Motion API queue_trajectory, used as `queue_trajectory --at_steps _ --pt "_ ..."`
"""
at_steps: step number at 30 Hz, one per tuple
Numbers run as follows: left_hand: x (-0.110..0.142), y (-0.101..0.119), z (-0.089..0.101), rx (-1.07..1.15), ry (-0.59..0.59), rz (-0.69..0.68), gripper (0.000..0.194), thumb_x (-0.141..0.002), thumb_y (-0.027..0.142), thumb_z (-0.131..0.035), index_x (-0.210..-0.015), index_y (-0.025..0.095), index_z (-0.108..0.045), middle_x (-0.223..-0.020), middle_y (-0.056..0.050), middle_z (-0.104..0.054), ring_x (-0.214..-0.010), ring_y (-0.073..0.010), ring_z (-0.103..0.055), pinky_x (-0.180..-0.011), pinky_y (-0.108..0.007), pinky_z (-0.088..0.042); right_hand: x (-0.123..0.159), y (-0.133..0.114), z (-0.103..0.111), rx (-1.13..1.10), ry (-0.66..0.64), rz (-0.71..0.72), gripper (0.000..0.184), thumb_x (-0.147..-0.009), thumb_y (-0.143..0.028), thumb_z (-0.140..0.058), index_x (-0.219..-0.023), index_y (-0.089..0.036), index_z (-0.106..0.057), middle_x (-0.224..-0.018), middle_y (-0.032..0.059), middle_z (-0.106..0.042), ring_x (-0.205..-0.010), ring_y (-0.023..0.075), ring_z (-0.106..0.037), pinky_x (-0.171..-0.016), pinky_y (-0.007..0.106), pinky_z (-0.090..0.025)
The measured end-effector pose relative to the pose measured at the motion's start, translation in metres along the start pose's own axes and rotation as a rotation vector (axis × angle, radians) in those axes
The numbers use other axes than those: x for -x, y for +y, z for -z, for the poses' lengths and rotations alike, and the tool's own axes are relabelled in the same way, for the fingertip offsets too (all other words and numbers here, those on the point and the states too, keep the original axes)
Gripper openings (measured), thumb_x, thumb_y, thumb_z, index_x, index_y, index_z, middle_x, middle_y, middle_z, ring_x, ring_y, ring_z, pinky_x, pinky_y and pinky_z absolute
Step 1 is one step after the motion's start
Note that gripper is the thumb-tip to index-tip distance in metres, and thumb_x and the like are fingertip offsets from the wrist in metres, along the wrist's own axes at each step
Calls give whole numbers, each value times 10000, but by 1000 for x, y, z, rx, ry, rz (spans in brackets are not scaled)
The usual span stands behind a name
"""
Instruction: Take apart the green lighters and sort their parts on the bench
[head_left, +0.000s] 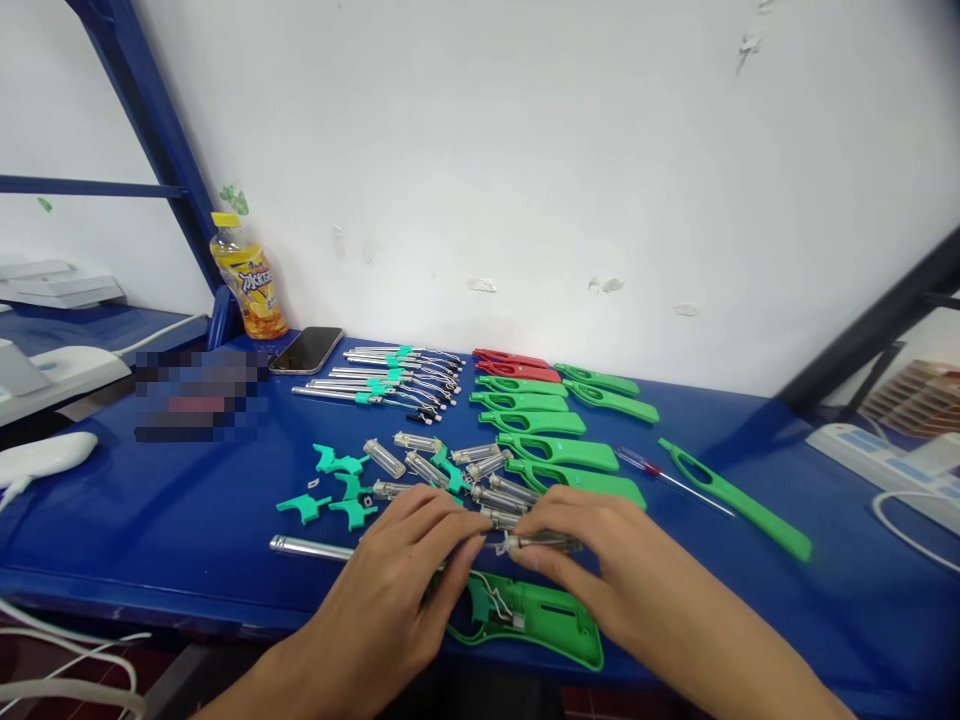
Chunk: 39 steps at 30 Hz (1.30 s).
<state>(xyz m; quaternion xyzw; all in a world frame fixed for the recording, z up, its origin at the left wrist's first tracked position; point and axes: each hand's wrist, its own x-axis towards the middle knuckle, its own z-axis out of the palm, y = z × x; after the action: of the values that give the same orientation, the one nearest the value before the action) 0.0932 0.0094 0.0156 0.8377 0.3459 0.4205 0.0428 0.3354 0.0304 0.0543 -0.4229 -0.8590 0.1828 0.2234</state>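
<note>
The surface is a glossy blue tabletop (187,500), backed by a scuffed white wall (525,180). The landmark, an open green plastic handle shell (566,635) with white wires inside, lies at the near edge. Far left beyond the shell are one yellow-capped plastic bottle (255,290) and one dark phone (307,350); to its right, one slim screwdriver (656,470). Behind it lie two red plastic handles (517,371), eight green plastic handles (615,487), the last towards its right, and wired silver metal tubes (330,395), too overlapped to count. Loose clear plastic capsules (385,458), partly screened by the hands, also lie behind; at least four teal plastic triggers (304,507) lie to its left. Just above the shell, the right hand (607,545) pinches one clear plastic capsule (553,541); the left hand (409,565) has thumb and forefinger close together, contents undeterminable.
</note>
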Motion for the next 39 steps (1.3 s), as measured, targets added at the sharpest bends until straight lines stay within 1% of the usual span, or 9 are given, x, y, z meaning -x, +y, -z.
queue_trajectory --at_steps 4,7,11,14,16,20,29,36,39 --pt "16 -1 10 -90 -4 4 248 -1133 155 -542 -1339 221 -663 -1177 -27 -767 -1136 -200 -688 -1050 -329 -536 10 5 -5 64 -51 -18 113 -1090 -289 -723 -1126 -310 -828 -1074 9 -814 -955 255 -823 -880 361 -635" --pt "28 -6 16 -159 -64 -7 253 -1146 228 -563 -1381 239 -657 -1243 -31 -767 -1195 -213 -687 -1069 -336 -545 23 8 -12 77 28 -53 179 -1085 -331 -737 -1257 -352 -783 -1138 -7 -831 -1001 255 -832 -879 359 -650" --pt "30 -7 17 -148 -95 -22 196 -1189 248 -499 -1273 260 -677 -1138 -15 -774 -1072 -207 -704 -963 -333 -572 40 11 -23 44 135 -33 90 -1120 -364 -683 -1164 -369 -762 -1050 -59 -841 -924 190 -830 -792 272 -646" --pt "27 -4 16 -145 -68 -28 242 -1217 285 -445 -1199 257 -685 -1063 -12 -766 -991 -200 -697 -898 -326 -564 47 12 -30 33 205 5 108 -1143 -372 -647 -1157 -356 -753 -1034 -68 -845 -903 156 -823 -852 237 -641" --pt "26 -2 15 -143 -55 -20 263 -1225 305 -434 -1195 253 -690 -1059 -10 -760 -994 -190 -689 -920 -314 -553 49 13 -35 27 254 27 109 -1146 -361 -645 -1156 -344 -751 -1029 -67 -848 -893 148 -817 -875 226 -636" --pt "28 -2 14 -106 -69 2 245 -1223 293 -452 -1180 252 -690 -1066 5 -753 -986 -174 -671 -961 -294 -527 50 13 -42 8 322 32 117 -1148 -348 -642 -1142 -323 -757 -1015 -51 -855 -858 150 -809 -810 216 -634" --pt "32 -3 13 -94 -111 21 164 -1168 196 -529 -1206 254 -678 -1084 1 -752 -984 -185 -693 -968 -318 -516 51 13 -45 -20 325 32 155 -1154 -337 -622 -1131 -305 -771 -995 -8 -859 -841 193 -806 -865 296 -641" --pt "30 -3 13 -83 -109 18 170 -1173 182 -523 -1196 248 -678 -1093 6 -744 -976 -160 -696 -961 -298 -508 55 13 -52 -29 362 -4 173 -1167 -389 -601 -1144 -328 -762 -1014 -33 -857 -874 181 -804 -984 304 -606" --pt "31 -3 13 -56 -114 6 175 -1168 154 -530 -1188 232 -685 -1102 -6 -734 -967 -159 -680 -925 -299 -508 55 13 -52 -40 372 1 171 -1165 -389 -606 -1134 -323 -761 -1006 -32 -853 -862 181 -797 -960 302 -603"
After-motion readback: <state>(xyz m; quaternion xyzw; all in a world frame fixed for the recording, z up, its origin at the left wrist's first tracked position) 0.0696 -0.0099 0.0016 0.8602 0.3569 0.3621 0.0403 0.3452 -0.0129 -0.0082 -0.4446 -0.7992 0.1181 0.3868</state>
